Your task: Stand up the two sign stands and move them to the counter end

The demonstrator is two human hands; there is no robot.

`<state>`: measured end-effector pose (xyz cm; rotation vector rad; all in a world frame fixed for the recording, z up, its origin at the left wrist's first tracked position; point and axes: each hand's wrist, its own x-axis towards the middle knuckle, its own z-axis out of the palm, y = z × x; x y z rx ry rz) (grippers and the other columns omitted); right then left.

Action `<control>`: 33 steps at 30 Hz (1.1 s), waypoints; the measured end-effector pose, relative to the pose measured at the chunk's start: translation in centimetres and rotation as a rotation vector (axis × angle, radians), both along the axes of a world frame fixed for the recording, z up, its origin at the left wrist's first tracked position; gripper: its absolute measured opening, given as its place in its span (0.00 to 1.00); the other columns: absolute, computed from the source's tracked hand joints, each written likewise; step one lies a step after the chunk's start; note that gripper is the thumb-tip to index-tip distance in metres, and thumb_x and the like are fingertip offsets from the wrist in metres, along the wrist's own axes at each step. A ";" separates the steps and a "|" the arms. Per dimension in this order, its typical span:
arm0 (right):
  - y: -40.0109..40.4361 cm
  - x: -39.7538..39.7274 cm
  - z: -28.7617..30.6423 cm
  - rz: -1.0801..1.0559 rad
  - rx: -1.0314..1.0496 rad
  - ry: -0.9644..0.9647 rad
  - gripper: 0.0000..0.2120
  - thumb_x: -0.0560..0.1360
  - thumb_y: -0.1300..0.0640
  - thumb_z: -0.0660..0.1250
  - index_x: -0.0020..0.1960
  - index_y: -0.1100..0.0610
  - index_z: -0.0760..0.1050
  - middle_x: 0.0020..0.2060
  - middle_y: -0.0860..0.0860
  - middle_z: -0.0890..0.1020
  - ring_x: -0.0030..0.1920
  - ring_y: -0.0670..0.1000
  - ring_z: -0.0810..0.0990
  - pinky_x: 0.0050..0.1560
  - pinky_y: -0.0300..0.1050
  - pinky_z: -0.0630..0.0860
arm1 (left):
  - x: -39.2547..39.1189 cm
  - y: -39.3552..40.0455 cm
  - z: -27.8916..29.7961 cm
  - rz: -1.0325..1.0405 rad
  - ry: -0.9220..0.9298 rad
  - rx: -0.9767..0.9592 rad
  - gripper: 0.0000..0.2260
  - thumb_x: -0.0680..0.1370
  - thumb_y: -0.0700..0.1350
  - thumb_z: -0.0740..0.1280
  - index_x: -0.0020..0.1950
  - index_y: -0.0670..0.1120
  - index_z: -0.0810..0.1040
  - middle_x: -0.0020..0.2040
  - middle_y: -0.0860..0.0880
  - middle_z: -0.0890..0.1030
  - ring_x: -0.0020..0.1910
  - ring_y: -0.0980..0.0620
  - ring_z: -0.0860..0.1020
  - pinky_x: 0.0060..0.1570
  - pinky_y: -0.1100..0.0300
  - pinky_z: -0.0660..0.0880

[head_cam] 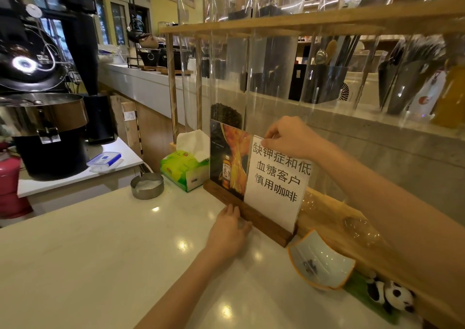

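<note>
Head view: we pinched the white sign stand (275,180) at its top with our right hand (286,137), left hand (230,228) flat, fingers spread against its wooden base (261,221), just right of the tissue box (185,170).

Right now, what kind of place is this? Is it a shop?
Probably a coffee shop. A big black coffee roaster stands on the left, a clear tube holds dark coffee beans, and the white sign on the counter mentions coffee.
</note>
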<state>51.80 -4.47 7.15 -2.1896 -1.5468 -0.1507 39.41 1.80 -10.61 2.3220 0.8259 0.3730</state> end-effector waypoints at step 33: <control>-0.3 -3.1 -1.6 0.134 0.221 -0.087 0.26 0.74 0.58 0.65 0.70 0.57 0.62 0.68 0.55 0.69 0.68 0.53 0.68 0.63 0.41 0.64 | -3.8 -0.8 4.4 0.059 -0.059 0.212 0.17 0.79 0.46 0.55 0.66 0.46 0.70 0.68 0.47 0.73 0.66 0.50 0.70 0.63 0.57 0.68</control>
